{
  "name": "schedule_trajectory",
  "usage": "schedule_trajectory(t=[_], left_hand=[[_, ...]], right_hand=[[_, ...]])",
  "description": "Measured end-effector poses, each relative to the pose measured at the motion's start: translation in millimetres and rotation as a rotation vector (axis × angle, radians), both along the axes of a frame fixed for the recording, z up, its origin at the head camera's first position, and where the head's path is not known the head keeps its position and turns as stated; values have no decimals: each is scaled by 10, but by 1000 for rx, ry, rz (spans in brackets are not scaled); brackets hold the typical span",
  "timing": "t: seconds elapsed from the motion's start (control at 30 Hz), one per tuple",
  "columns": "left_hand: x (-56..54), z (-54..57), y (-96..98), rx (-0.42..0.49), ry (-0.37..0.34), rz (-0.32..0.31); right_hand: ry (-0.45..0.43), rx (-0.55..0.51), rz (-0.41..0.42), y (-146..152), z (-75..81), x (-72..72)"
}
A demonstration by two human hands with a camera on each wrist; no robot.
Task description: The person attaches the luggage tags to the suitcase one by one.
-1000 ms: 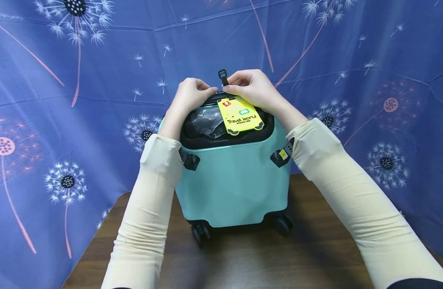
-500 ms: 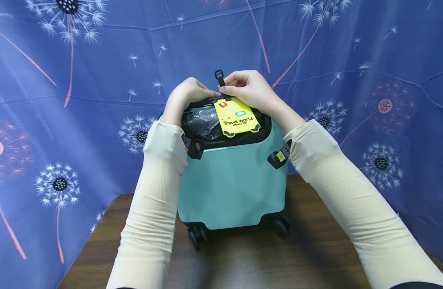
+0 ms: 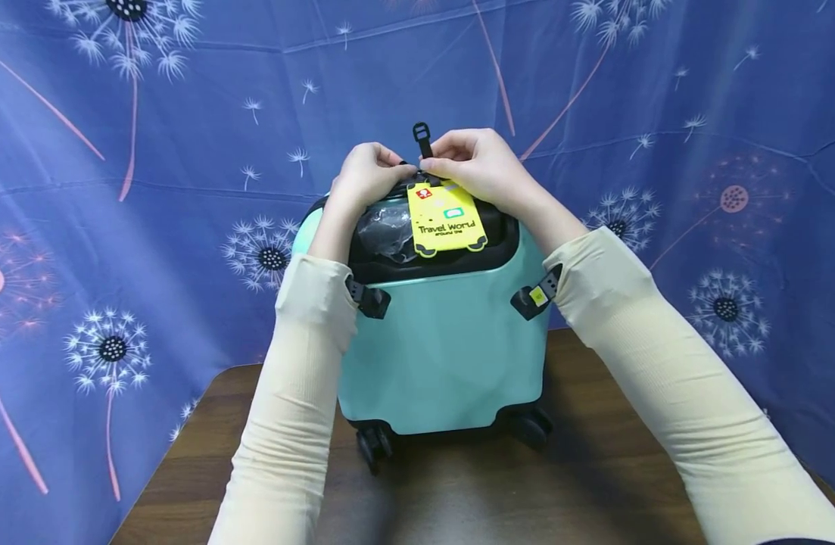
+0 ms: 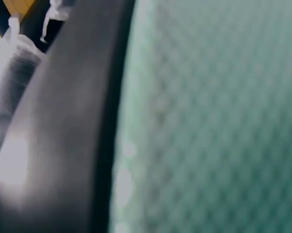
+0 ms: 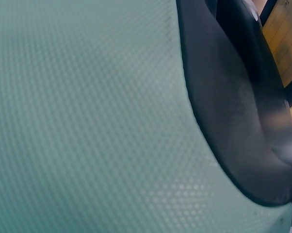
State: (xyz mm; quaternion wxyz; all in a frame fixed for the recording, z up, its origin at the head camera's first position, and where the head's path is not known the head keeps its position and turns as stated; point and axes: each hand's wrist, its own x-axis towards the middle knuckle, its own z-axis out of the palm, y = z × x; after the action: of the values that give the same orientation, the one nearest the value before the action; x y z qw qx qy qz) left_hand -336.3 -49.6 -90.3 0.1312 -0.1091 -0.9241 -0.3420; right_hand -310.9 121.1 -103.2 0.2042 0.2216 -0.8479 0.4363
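In the head view a mint-green suitcase (image 3: 451, 348) stands upright, its black top panel holding the carry handle. A yellow luggage tag (image 3: 446, 218) printed "Travel World" lies over that panel. The tag's black strap (image 3: 422, 138) loops at the handle, its buckle end sticking up. My right hand (image 3: 484, 166) pinches the strap below the buckle between thumb and index finger. Close by on the left, my left hand (image 3: 368, 175) pinches a small black end, apparently the strap's other end; the fingers partly hide it. Both wrist views show mostly textured green shell; no hand shows clearly there.
Crumpled clear plastic (image 3: 386, 229) covers part of the handle. Below the suitcase are black wheels (image 3: 374, 446) on a brown wooden table (image 3: 458, 492). A blue dandelion-print cloth (image 3: 185, 250) hangs behind. Black wrist cameras (image 3: 375, 303) sit near the front shell.
The left hand's fingers first moved in toward the strap by the handle, then drew up slightly with a black end showing. The right hand keeps its pinch; the tag hangs a little straighter.
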Motion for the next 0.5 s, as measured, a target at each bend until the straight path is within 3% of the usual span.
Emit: schedule_trajectory(t=[0.27, 0.4, 0.5], left_hand=[[33, -57, -19, 257, 33, -180], [57, -61, 8, 279, 61, -141], [89, -49, 39, 256, 70, -84]], right_hand=[[-30, -78, 44, 28, 0, 34], [-31, -108, 83, 55, 23, 35], [-32, -74, 59, 65, 66, 39]])
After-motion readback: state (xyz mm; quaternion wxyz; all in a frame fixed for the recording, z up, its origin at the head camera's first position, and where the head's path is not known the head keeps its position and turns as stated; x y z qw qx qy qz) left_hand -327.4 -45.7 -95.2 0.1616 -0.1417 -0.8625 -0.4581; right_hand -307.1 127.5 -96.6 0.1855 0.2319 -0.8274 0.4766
